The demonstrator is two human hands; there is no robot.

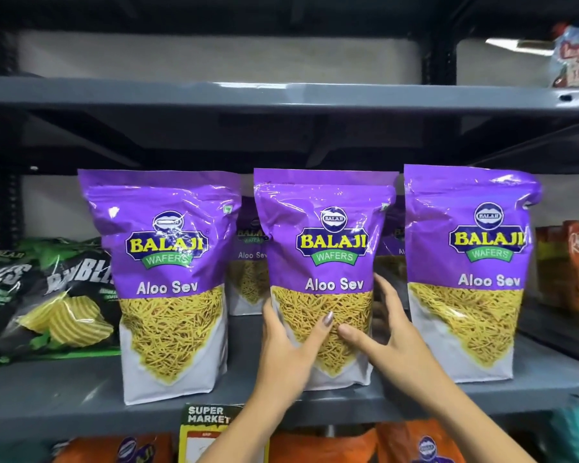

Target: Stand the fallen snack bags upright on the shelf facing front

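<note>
Both hands, left hand [286, 354] & right hand [380, 332], were spread, cupping the middle purple bag [321, 262] w/ loose hold, so letting go unevenly could've tipped it off the shelf [81, 402] edge.

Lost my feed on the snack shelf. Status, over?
Left hand and right hand clasp middle Aloo Sev bag, upright, facing front. Left bag and right bag upright too. Nothing blocking; black-green chips bags slumped at far left.

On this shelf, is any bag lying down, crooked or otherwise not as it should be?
Yes. At the left end, the black and green chip bags lie tilted back in a loose pile, not upright. The three front purple Aloo Sev bags stand facing front; both hands hold the middle one, left hand, right hand.
</note>
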